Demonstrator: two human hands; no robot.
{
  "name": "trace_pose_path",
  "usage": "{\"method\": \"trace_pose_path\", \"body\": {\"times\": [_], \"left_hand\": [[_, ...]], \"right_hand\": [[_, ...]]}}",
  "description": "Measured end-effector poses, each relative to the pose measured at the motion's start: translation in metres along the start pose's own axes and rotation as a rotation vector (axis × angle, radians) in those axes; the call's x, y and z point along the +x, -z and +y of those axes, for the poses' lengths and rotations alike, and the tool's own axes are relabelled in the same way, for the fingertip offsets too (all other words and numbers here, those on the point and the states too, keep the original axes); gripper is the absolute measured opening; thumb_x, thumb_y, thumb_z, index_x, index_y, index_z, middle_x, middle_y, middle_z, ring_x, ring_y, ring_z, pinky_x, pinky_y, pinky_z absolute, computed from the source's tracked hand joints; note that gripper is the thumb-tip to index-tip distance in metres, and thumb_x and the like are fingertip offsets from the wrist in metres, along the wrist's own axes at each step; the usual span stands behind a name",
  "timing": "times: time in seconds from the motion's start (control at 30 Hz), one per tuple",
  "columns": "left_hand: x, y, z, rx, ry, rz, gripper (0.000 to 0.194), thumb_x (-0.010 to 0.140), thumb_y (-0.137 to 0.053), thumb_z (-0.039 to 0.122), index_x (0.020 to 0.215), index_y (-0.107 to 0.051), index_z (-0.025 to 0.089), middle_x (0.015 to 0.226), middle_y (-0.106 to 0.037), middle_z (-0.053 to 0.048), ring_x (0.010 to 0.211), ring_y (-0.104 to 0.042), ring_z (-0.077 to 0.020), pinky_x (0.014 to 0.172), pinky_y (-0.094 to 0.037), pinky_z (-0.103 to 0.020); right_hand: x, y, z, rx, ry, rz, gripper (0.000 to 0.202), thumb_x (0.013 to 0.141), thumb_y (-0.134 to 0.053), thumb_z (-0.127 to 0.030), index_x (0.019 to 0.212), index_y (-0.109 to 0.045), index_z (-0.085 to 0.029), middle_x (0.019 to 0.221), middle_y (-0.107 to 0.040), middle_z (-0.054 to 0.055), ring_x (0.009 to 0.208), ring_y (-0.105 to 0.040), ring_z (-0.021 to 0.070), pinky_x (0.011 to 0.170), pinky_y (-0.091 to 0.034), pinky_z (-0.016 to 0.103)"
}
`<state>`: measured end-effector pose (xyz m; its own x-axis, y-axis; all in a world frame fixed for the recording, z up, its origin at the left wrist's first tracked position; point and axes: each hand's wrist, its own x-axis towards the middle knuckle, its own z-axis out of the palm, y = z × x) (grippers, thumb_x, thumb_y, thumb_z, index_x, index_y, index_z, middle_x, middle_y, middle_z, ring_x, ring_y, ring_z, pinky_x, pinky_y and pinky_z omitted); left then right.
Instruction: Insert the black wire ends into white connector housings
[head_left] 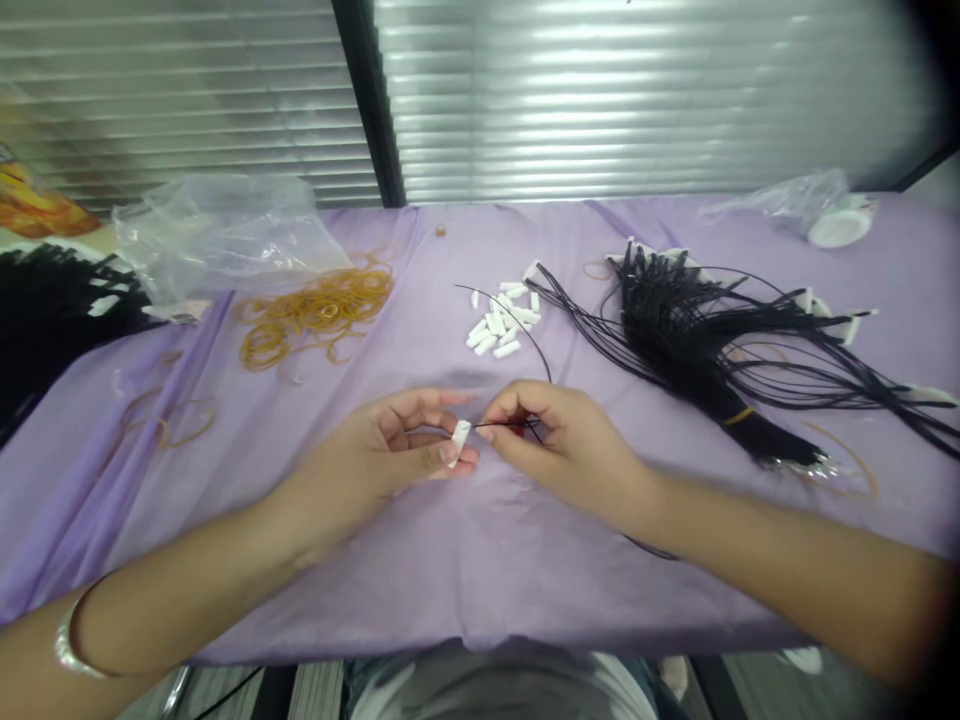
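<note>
Between the thumb and fingers of my left hand (405, 435) is a small white connector housing (459, 442), held tilted above the purple cloth. My right hand (559, 430) pinches a thin black wire (541, 352) close to its end, and that end meets or nearly meets the housing; whether it is inside I cannot tell. The wire loops up behind my right hand, and part of it shows below my right forearm. Just beyond my hands lies a loose pile of similar white housings (501, 322).
Bundled black wires with white connectors (675, 330) lie at the right. Tan rubber bands (322, 305) and a clear plastic bag (225, 235) are at the left, with more black wires (52, 310) at the far left. A white roll (840, 226) sits back right on the purple cloth (480, 560).
</note>
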<state>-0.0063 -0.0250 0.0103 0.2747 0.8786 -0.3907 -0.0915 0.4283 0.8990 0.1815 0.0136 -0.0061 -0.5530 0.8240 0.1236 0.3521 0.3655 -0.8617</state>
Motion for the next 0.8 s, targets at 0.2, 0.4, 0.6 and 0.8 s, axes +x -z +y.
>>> {"method": "trace_pose_path", "body": {"times": [0.2,0.4,0.6,0.8], "left_hand": [[0.0044,0.0006,-0.0035,-0.044,0.081,-0.022,0.024,0.069,-0.072,0.022,0.092,-0.063,0.018,0.090,-0.068,-0.002,0.088,-0.064,-0.0115,0.084,-0.051,-0.021],[0.0034,0.0037,-0.0027,-0.103,0.126,0.001,0.026,0.069,-0.071,0.020,0.094,-0.063,0.016,0.091,-0.068,-0.002,0.089,-0.065,-0.0138,0.080,-0.053,-0.021],[0.0049,0.0012,-0.0016,-0.077,0.136,-0.018,0.024,0.072,-0.069,0.020,0.095,-0.062,0.014,0.093,-0.068,-0.004,0.087,-0.065,-0.0115,0.082,-0.053,-0.021],[0.0059,0.0009,-0.0039,-0.089,0.156,0.010,0.026,0.067,-0.072,0.016,0.092,-0.064,0.013,0.089,-0.069,-0.005,0.081,-0.066,-0.0129,0.076,-0.055,-0.019]], "right_hand": [[-0.0032,0.0002,0.0019,-0.050,0.000,0.008,0.023,0.079,-0.052,-0.032,0.080,-0.060,-0.011,0.074,-0.054,-0.004,0.063,-0.043,-0.0091,0.056,-0.031,-0.003],[-0.0017,0.0011,0.0019,-0.098,0.023,0.016,0.021,0.080,-0.051,-0.031,0.081,-0.060,-0.012,0.075,-0.054,-0.005,0.063,-0.043,-0.0103,0.056,-0.030,-0.003],[-0.0033,0.0029,0.0003,-0.116,0.052,0.003,0.022,0.083,-0.048,-0.031,0.080,-0.061,-0.013,0.073,-0.054,-0.007,0.062,-0.042,-0.0112,0.056,-0.029,-0.004],[-0.0077,0.0026,-0.0022,-0.149,0.029,0.022,0.019,0.080,-0.050,-0.030,0.079,-0.061,-0.015,0.072,-0.054,-0.008,0.060,-0.042,-0.0101,0.053,-0.029,-0.001]]}}
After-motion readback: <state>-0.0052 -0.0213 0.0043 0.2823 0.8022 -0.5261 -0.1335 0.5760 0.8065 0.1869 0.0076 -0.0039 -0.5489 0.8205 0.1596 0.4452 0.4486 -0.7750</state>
